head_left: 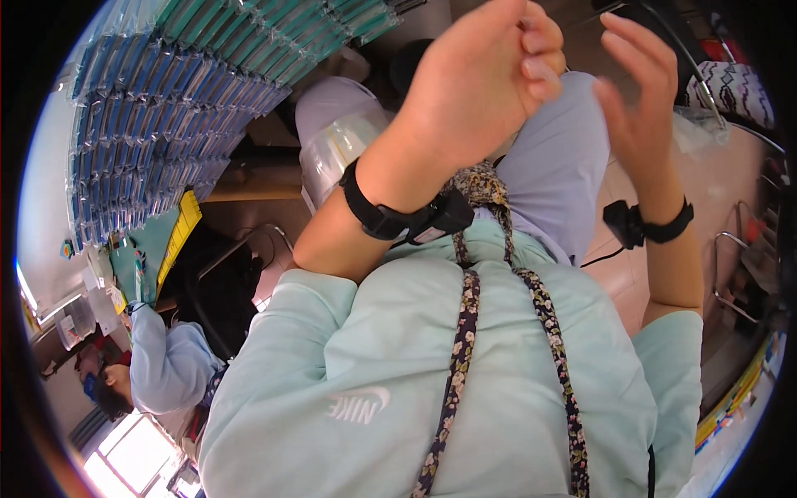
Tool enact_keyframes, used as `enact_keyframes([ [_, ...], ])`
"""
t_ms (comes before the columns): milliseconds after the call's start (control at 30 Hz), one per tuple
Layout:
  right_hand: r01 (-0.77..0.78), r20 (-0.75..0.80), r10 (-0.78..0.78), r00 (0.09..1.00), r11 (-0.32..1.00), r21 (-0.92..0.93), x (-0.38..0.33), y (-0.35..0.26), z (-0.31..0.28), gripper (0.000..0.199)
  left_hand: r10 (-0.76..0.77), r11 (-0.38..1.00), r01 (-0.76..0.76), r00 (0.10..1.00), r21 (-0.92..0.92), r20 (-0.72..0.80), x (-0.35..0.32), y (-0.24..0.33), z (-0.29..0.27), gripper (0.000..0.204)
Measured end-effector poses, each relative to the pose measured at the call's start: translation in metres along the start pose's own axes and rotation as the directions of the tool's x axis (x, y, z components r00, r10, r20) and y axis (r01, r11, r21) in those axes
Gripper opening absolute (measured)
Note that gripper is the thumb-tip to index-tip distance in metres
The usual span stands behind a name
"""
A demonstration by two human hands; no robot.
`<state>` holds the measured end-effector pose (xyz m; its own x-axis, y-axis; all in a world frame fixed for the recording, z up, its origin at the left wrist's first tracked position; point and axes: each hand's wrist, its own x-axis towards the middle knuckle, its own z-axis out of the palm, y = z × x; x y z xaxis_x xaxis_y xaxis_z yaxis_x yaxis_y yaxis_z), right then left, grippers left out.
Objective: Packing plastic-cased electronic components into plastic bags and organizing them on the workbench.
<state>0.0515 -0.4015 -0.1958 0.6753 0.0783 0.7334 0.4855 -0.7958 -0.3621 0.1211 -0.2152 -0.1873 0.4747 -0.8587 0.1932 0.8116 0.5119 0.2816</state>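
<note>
My left hand (490, 83) is raised over my lap, its fingers curled in toward the palm. Nothing shows inside it. To its right, my right hand (643, 91) is held up with the fingers apart and holds nothing. A black strap with a small dark device (407, 217) goes round my left wrist, and a similar strapped device (643, 222) sits on my right wrist. Neither hand touches any object that I can see. Below my left hand a clear plastic bag (340, 153) lies against my leg. A bunched floral cloth (481, 184) rests at my waist.
On the left stand rows of blue packs (158, 124) in clear wrap, with green packs (249, 33) beyond. A yellow measuring strip (179, 236) runs along the green tabletop (154, 241). A co-worker in light blue (170, 357) sits there. A metal-framed chair (730, 249) stands at right.
</note>
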Motion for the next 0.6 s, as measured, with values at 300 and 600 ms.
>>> enact_keyframes([
  [300,0.379,0.190,-0.330,0.925,0.846,-0.376,0.002,-0.038,0.007,0.030,-0.050,0.998,0.046,0.996,0.052,0.069,-0.010,-0.017,0.002,0.059],
  [600,0.335,-0.024,-0.360,0.933,0.889,-0.313,0.003,-0.034,0.019,0.019,0.025,0.885,-0.009,0.999,0.466,-0.029,-0.017,-0.031,0.019,0.063],
])
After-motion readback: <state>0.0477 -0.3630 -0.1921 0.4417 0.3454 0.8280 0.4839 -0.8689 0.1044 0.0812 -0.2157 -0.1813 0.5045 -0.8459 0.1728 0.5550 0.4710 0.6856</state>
